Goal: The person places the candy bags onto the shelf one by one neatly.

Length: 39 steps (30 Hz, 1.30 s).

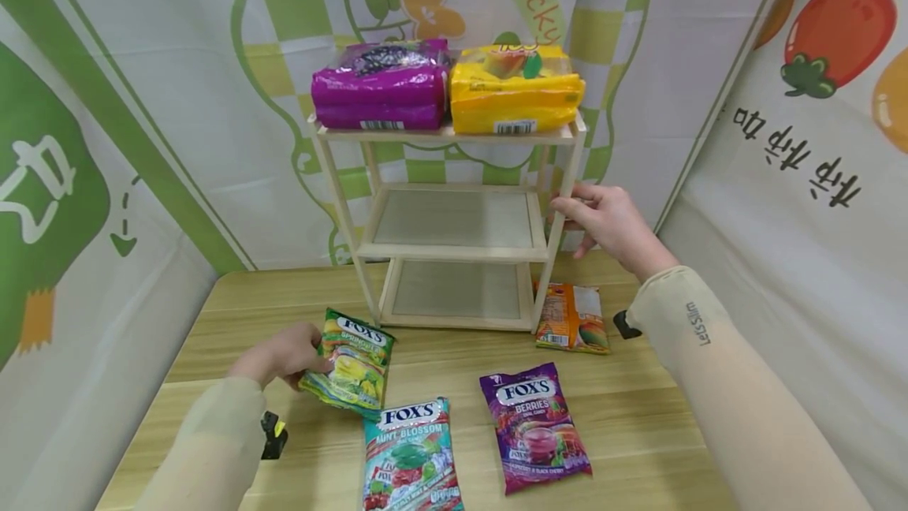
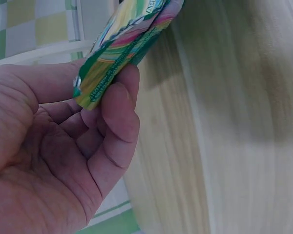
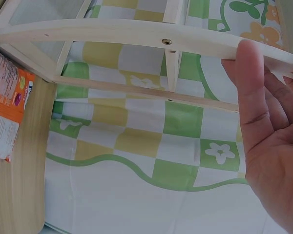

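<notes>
My left hand (image 1: 287, 353) pinches the lower left edge of a green and yellow Fox's candy bag (image 1: 352, 361). In the left wrist view the thumb lies on one side of that bag (image 2: 115, 58) and the fingers on the other. The bag tilts close over the table, its lower corner overlapping a teal Fox's candy bag (image 1: 411, 460). With my right hand (image 1: 610, 223) I hold the right front post of a small wooden shelf (image 1: 454, 253), between its top and middle levels. From the right wrist, fingers show against the pale post (image 3: 205, 41).
On the shelf's top stand a purple candy bag (image 1: 379, 89) and a yellow one (image 1: 514, 93). A purple berries bag (image 1: 535, 428) lies on the wooden table (image 1: 638, 416). An orange bag (image 1: 573, 318) lies beside the shelf's right foot. Printed cloth walls (image 1: 170, 85) enclose the table.
</notes>
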Each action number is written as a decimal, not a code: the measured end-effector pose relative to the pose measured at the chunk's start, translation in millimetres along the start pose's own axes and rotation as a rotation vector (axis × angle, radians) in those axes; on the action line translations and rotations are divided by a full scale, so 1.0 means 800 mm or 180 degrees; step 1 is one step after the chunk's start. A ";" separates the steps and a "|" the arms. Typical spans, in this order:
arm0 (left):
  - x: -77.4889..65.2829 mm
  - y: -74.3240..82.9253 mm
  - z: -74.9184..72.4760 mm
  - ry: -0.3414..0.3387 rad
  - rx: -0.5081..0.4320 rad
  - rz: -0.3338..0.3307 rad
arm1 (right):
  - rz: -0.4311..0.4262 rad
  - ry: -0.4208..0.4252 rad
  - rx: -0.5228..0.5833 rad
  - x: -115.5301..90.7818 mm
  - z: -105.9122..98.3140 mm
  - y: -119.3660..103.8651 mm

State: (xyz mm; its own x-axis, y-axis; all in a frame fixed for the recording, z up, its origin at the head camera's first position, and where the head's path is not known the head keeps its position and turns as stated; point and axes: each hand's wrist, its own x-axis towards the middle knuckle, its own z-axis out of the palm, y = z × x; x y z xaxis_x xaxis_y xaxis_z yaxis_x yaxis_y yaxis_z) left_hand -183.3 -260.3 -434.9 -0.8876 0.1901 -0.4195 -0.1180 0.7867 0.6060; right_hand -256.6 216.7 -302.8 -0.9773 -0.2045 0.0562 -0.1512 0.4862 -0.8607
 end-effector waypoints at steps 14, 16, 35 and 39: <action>-0.007 0.026 -0.012 -0.0124 0.0373 0.0162 | -0.0017 -0.0001 -0.0016 0.001 -0.001 -0.001; -0.008 0.029 -0.013 -0.0162 0.0397 0.0191 | -0.0017 -0.0001 -0.0023 0.002 -0.001 -0.001; -0.024 0.061 -0.020 -0.0394 0.0627 0.0362 | -0.0016 0.0018 -0.0066 0.000 0.000 0.000; -0.025 0.065 -0.021 -0.0422 0.0653 0.0389 | -0.0013 0.0026 -0.0069 0.000 0.000 0.000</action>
State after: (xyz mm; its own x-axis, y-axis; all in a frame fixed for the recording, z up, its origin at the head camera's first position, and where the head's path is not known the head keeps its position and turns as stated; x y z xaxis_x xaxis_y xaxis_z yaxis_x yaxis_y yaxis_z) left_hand -179.3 -232.8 -383.9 -0.8221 0.3556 -0.4447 0.0911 0.8531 0.5137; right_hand -256.7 216.6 -303.0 -0.9778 -0.1996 0.0640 -0.1584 0.5037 -0.8492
